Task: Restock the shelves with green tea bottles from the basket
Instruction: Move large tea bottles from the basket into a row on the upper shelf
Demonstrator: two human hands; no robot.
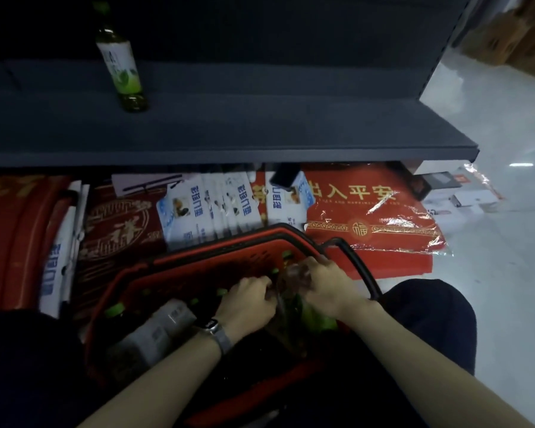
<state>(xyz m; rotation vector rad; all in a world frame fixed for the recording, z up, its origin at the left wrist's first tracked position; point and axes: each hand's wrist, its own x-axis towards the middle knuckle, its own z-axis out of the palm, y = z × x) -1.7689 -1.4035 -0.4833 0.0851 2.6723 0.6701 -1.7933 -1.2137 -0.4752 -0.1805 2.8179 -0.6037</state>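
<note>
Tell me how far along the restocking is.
Barely started. Done: one green tea bottle stands on the shelf. In hand: left hand and right hand grip clear wrap around bottles in the red basket. Left: several green-capped bottles in the basket to shelve.

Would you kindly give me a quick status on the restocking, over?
Status: left grip and right grip both clutching clear wrap in the basket. One bottle upright on shelf. Grey box lying in basket too.
</note>
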